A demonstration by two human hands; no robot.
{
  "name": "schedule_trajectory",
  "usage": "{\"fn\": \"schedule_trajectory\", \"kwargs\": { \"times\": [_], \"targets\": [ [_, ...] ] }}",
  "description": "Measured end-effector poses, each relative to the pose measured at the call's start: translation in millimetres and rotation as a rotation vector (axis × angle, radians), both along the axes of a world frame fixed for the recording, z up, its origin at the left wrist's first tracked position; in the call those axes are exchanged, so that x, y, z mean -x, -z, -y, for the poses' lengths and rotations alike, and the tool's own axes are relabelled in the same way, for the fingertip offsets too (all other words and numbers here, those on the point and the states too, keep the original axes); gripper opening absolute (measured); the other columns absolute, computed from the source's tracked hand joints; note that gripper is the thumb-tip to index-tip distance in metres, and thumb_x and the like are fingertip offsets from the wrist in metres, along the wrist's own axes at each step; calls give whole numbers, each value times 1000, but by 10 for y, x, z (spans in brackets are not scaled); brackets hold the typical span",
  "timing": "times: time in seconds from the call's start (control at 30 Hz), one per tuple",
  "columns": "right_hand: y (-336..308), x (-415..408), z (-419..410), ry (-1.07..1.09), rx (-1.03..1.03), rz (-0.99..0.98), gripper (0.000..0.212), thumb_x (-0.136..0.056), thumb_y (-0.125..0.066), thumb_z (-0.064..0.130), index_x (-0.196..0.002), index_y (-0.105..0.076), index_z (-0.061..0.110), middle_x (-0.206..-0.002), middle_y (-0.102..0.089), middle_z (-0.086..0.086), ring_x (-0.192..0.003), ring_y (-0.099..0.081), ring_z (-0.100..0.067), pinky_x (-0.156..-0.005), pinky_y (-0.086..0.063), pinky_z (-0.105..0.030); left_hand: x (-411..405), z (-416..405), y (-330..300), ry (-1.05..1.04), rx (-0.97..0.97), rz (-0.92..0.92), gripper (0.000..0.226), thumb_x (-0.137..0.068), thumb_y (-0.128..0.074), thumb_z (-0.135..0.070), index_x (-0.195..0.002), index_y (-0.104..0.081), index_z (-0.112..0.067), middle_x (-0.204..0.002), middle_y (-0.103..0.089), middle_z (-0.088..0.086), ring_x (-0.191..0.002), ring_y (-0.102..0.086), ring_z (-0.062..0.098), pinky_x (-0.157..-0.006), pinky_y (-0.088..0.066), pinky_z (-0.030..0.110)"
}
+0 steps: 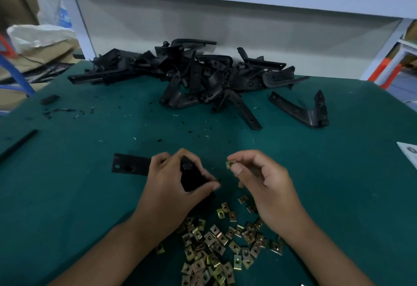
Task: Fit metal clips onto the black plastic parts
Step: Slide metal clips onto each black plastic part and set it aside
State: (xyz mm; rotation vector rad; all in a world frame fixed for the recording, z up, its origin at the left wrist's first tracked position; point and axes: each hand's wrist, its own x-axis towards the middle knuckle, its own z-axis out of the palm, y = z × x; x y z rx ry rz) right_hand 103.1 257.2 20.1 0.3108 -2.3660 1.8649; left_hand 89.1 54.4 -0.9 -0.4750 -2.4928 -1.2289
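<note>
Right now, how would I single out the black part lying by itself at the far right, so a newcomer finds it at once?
Start at the big heap of black parts at the back of the green mat. Just right of it lies a lone black bracket. Unlike the tangled ones, it touches nothing and forms a clear V.

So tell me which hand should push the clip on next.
Right. The right hand already pinches a clip beside the black part, which the left hand grips, so it probably steadies.
</note>
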Motion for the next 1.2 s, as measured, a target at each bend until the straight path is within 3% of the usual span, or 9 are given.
{"fn": "schedule_trajectory", "kwargs": {
  "times": [0.2, 0.37, 0.47, 0.6, 0.7, 0.87, 0.97, 1.2],
  "targets": [
    [-35, 15, 23, -88, 333, 124, 15, -86, -67, 30, -95, -75, 22, -82, -69, 7, -76, -62, -6, -68, -52, -21, 42, 65, 12, 71, 39, 46, 21, -88, -47, -58, -103, -53, -44, -110, -58, -35, -117, -30, -16, -90, -34, 25],
    [-14, 20, -1, -100, 381, 166, 16, -88, -64, 29, -96, -73, 20, -86, -68, 6, -80, -60, -8, -70, -52, -24, 60, 94, 39, 54, -24, 111, 38, -92, -29, -63, -96, -58, -38, -100, -57, -25, -112, -38, -5, -81, -35, 17],
    [0, 21, 7, -105, 280, 152, 22, -93, -56, 33, -100, -65, 13, -85, -64, 13, -82, -57, -5, -71, -49, -22, 45, 67, -5, 51, -99, 98, 39, -92, -33, -66, -90, -59, -37, -95, -59, -24, -103, -48, -1, -76, -39, 21],
    [5, -2, 43, -75, 73, 80, 16, -98, -55, 46, -99, -64, 32, -91, -65, 17, -84, -57, 0, -75, -46, -16, 26, 42, -72, 137, -121, 83, 28, -92, -50, -58, -109, -69, -47, -107, -67, -27, -114, -54, 2, -88, -48, 34],
    [0, -30, 62, 15, -95, -43, 14, -95, -53, 51, -102, -61, 43, -99, -66, 19, -93, -62, -2, -77, -46, -12, 38, 5, -89, 198, -47, 32, 23, -92, -53, -54, -108, -68, -47, -113, -63, -35, -116, -49, -8, -94, -41, 31],
    [6, -72, 69, 113, -157, -175, 10, -94, -66, 42, -102, -61, 41, -101, -69, 22, -101, -66, -4, -81, -50, -19, 23, 3, 1, 313, 80, 69, 18, -101, -40, -50, -111, -55, -49, -116, -55, -32, -120, -45, -2, -99, -29, 11],
    [32, -75, 55, 123, -176, -203, 7, -92, -67, 42, -98, -65, 39, -99, -71, 22, -99, -68, -4, -79, -50, -17, 10, 10, 20, 316, 71, 117, 19, -101, -37, -48, -115, -50, -49, -114, -52, -31, -120, -41, -1, -95, -29, 8],
    [72, -61, 70, 200, -201, -257, 16, -86, -65, 59, -97, -67, 48, -101, -71, 29, -96, -67, 8, -77, -48, -6, 9, 28, -80, 243, 3, 154, 23, -103, -53, -38, -102, -62, -16, -92, -64, -1, -92, -58, 16, -82, -46, 43]
  ]
}}
